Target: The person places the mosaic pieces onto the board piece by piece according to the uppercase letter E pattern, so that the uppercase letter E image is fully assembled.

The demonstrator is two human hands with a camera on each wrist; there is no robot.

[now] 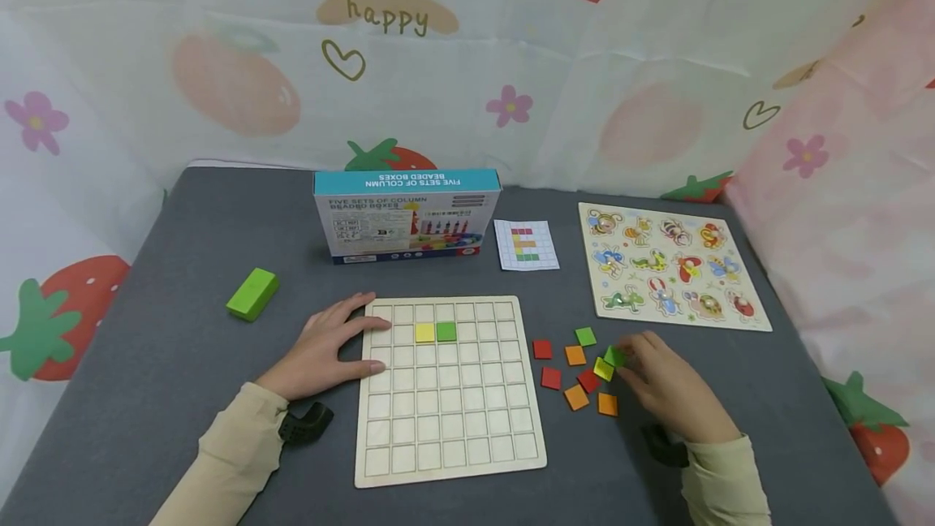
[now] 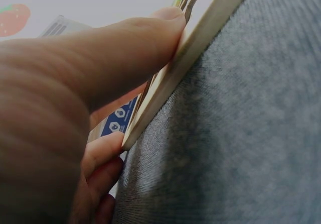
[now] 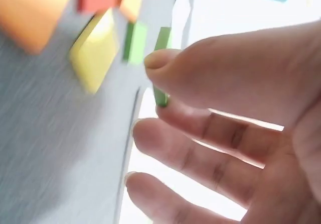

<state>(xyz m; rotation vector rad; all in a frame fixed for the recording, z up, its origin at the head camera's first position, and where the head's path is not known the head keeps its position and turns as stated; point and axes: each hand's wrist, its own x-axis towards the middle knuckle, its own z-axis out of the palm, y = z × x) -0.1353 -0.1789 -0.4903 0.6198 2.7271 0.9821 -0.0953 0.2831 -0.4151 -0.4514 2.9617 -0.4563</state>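
Note:
My right hand (image 1: 674, 386) pinches a green square tile (image 3: 161, 38) between thumb and index finger, lifted over the right of the table; its other fingers are spread. Just left of it lie loose tiles: a yellow one (image 1: 603, 369), a green one (image 1: 585, 336), several orange ones (image 1: 608, 404) and red ones (image 1: 551, 378). My left hand (image 1: 314, 351) rests on the upper left edge of a wooden grid board (image 1: 450, 454), thumb and index fingertip on its top. A yellow tile (image 1: 425, 333) and a green tile (image 1: 446, 332) sit side by side in the board's second row.
Behind the board stands a box (image 1: 409, 222) with a blue top. A pattern card (image 1: 539, 258) lies beside it. At the right is an insect picture board (image 1: 675, 316); at the left, a green block (image 1: 252, 295). A printed curtain (image 1: 438, 104) surrounds the table.

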